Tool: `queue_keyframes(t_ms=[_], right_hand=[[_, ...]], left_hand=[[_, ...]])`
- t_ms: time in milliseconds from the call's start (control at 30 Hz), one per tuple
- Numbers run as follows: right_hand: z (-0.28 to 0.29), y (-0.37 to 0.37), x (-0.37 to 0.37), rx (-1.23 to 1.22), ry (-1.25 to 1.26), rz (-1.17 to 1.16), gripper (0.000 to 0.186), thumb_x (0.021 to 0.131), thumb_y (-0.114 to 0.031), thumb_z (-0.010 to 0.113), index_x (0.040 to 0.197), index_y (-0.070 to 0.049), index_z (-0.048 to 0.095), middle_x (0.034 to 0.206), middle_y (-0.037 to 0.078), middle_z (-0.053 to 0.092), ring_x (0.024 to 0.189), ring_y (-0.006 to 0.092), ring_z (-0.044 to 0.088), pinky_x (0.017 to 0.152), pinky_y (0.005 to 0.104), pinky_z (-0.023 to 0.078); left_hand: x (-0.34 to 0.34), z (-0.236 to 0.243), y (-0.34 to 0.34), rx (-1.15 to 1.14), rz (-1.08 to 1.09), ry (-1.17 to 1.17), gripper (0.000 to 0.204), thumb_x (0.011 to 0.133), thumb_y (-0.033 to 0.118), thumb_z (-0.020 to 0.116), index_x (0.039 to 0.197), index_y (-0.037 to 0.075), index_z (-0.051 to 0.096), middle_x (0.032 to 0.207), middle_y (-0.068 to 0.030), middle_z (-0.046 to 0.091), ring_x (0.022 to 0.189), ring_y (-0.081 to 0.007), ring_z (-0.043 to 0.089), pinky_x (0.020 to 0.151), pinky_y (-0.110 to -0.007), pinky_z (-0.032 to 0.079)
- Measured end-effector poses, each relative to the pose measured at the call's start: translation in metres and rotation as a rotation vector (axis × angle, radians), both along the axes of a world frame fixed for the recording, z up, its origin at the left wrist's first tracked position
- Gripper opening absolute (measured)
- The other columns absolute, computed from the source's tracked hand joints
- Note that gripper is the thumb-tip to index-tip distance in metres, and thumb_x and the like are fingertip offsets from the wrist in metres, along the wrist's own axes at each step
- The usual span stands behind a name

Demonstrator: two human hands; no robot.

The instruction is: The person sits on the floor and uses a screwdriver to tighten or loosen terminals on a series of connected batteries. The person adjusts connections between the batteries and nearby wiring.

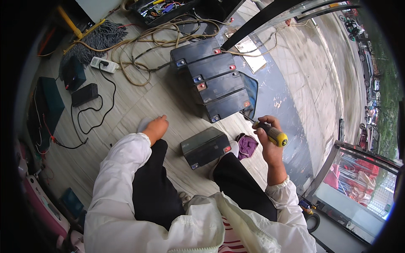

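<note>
R hand (268,147) grips the screwdriver (276,135) by its black/yellow handle, thumb opposing fingers; shaft angles at the near-right corner of the 4-battery bank (217,66), by a red terminal (247,103). Can't tell if tip touches. L hand (157,127) is loose by the L knee, fingers part bent, nothing visible in it.

IMO: square shaft up first, light pressure till tip seats, then push. Don't bridge red & blue terminals w/ bare metal, short risk. L hand would do more bracing the bank's side, off the terminals.

Edges: single battery (204,145) sits apart, btwn the legs, so watch R elbow + tool drop. Purple cloth (247,146) just beside it, under R wrist side. Coiled cord (162,42) crowds the far side, so min. room there. Best swing room is L, over tile floor (126,109), short of the black adapter (84,94) & its lead.
</note>
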State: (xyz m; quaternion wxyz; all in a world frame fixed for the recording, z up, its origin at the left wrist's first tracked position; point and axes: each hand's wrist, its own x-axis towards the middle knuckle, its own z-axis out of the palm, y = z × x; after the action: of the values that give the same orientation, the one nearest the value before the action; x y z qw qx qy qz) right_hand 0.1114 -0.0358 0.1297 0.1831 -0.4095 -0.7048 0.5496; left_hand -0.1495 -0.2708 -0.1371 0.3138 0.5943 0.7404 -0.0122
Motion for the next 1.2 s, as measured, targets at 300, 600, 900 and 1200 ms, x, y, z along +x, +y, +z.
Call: queue_keyframes(t_ms=[300,600,900,1200], right_hand=[[0.048,0.022,-0.081,0.194,0.198,0.013,0.022,0.085,-0.005,0.068,0.103,-0.001,0.055,0.091,0.006,0.066,0.075,0.0074,0.06,0.066,0.0226,0.049],[0.045,0.028,-0.125,0.152,0.387,-0.018,0.032,0.087,-0.001,0.066,0.112,-0.001,0.047,0.097,0.009,0.063,0.087,0.0121,0.061,0.076,0.026,0.052],[0.011,0.014,-0.128,0.224,0.243,0.036,0.029,0.087,-0.002,0.066,0.111,0.0,0.048,0.1,0.011,0.064,0.087,0.0158,0.065,0.073,0.0259,0.054],[0.002,0.017,-0.124,0.2,0.252,0.077,0.03,0.087,-0.003,0.066,0.111,0.001,0.049,0.101,0.011,0.065,0.089,0.0159,0.065,0.073,0.026,0.055]], left_hand=[[0.003,-0.025,-0.029,0.271,-0.074,0.012,0.007,0.078,0.005,0.056,0.085,0.003,0.058,0.102,-0.0137,0.051,0.099,-0.0315,0.055,0.077,-0.042,0.052],[-0.004,0.037,-0.009,0.125,-0.083,-0.121,0.018,0.078,0.005,0.056,0.096,0.005,0.056,0.127,-0.0166,0.046,0.11,-0.0358,0.051,0.087,-0.044,0.048],[-0.006,0.013,-0.033,0.468,-0.078,0.112,0.011,0.075,0.014,0.058,0.083,0.008,0.063,0.104,-0.0112,0.056,0.102,-0.0286,0.052,0.095,-0.039,0.04],[-0.006,0.011,-0.031,0.379,-0.132,0.185,0.009,0.073,0.014,0.058,0.077,0.01,0.066,0.085,-0.0059,0.059,0.097,-0.0242,0.053,0.097,-0.039,0.035]])
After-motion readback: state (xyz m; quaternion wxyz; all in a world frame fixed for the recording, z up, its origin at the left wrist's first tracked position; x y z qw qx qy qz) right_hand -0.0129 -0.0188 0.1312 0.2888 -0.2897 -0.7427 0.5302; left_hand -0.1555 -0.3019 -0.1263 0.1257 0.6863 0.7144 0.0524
